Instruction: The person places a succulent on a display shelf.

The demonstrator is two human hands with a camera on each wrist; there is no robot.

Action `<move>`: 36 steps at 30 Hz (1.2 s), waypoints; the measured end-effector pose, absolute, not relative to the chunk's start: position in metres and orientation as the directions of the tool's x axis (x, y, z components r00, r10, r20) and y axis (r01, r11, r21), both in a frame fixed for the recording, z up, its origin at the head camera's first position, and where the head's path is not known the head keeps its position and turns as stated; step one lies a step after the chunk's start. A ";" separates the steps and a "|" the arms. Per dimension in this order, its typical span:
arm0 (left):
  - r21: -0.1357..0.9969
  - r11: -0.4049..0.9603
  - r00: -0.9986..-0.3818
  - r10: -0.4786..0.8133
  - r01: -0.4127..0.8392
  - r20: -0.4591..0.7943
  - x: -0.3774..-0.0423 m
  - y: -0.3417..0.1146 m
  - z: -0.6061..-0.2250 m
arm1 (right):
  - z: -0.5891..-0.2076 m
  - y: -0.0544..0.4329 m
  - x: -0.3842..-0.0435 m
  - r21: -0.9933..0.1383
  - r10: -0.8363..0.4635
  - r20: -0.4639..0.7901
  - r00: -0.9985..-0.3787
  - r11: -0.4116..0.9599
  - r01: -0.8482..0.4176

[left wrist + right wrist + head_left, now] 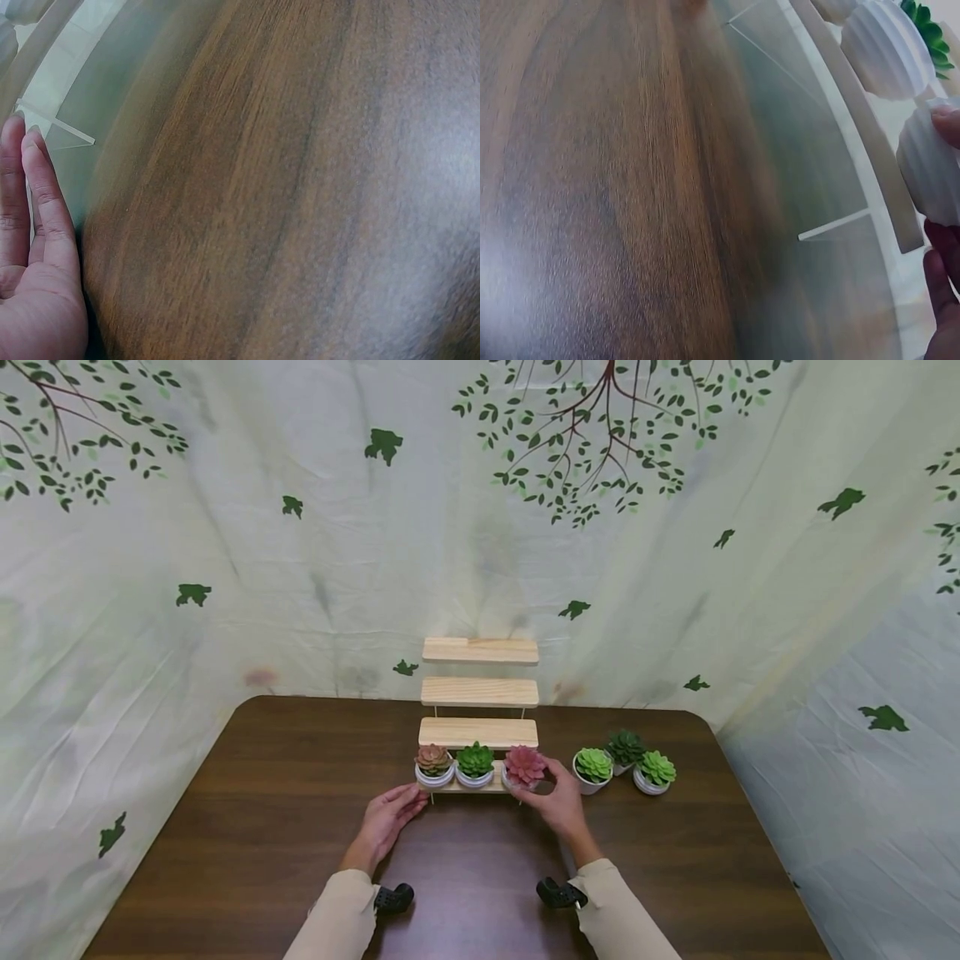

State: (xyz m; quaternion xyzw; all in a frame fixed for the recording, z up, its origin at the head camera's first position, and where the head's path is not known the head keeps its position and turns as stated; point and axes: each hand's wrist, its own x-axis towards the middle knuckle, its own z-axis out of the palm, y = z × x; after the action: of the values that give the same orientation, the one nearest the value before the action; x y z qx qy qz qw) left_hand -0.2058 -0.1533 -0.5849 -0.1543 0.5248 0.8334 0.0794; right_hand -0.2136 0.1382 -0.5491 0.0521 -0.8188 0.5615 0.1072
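My right hand (561, 806) grips a white ribbed pot with a pink succulent (524, 766) at the right end of the lowest shelf of a tiered wooden stand (480, 732). In the right wrist view, thumb and fingers hold that pot (928, 169) by its sides. To its left on the same shelf stand a green succulent (475, 761) and a brownish-red succulent (432, 761), both in white pots. Beside the shelf's left end is my left hand (388, 822), its fingers (51, 195) fairly straight; whether they touch the stand is hard to tell.
Right of the stand, a light green succulent (594, 767), a dark green succulent (625, 747) and another light green succulent (655, 770) stand in a group on the brown table (300, 777). A leaf-printed curtain (337, 568) hangs behind the table.
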 end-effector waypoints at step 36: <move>0.844 -0.444 -0.939 -0.015 -0.302 -0.344 -0.206 -0.155 -0.585 | -0.550 0.140 -0.211 -0.949 0.041 0.180 -0.983 0.270 -0.163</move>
State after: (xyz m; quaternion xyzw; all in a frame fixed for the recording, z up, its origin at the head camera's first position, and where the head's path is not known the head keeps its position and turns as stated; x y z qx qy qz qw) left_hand -0.2061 -0.1551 -0.5853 -0.1524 0.5204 0.8358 0.0858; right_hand -0.2112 0.1400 -0.5502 0.0384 -0.7922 0.6031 0.0847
